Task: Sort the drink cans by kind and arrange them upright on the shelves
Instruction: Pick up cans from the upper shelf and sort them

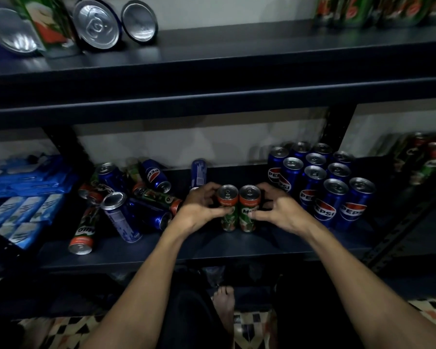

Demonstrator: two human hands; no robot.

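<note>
The dark shelf (212,245) bore upright Pepsi cans (325,187), two standing Milo cans (238,210), and toppled mixed cans (121,197).

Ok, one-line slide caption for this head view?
Left hand and right hand press two upright green Milo cans together beside grouped blue Pepsi cans.

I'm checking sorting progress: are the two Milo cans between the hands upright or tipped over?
Upright. Both Milo cans show pull-tab tops facing up, bases on the shelf, left hand and right hand around them.
</note>
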